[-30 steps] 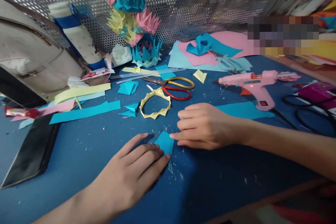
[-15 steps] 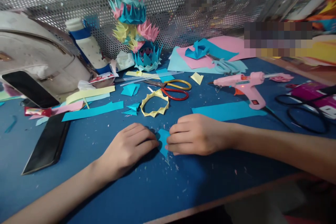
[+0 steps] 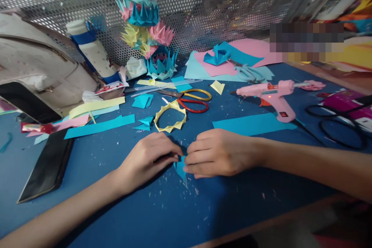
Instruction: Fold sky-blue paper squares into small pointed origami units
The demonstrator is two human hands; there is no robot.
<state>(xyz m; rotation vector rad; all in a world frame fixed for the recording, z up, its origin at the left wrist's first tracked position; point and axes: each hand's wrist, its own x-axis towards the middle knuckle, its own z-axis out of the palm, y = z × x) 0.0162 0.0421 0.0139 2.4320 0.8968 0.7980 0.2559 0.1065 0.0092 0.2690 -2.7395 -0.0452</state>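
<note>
Centrally, one folded blue paper [image 3: 180, 168], small, low on the counter [image 3: 116, 217], between two bare hands. Left hand [image 3: 151, 153]: fingers bent, thumb and forefinger pinching its upper left edge. Right hand [image 3: 217, 153]: fingers curled, tips touching the right edge; whether they grip or merely press, I cannot tell. Both sides are covered, presumably so so light a piece cannot slide; the counter likely serves as firm backing. Beyond: one yellow paper ring [image 3: 177, 125]; one pair of scissors [image 3: 179, 95], handles toward the right, seemingly for easy reach; one pink glue gun [image 3: 273, 91], its nozzle pointing away from the right forearm, perhaps for safety.
</note>
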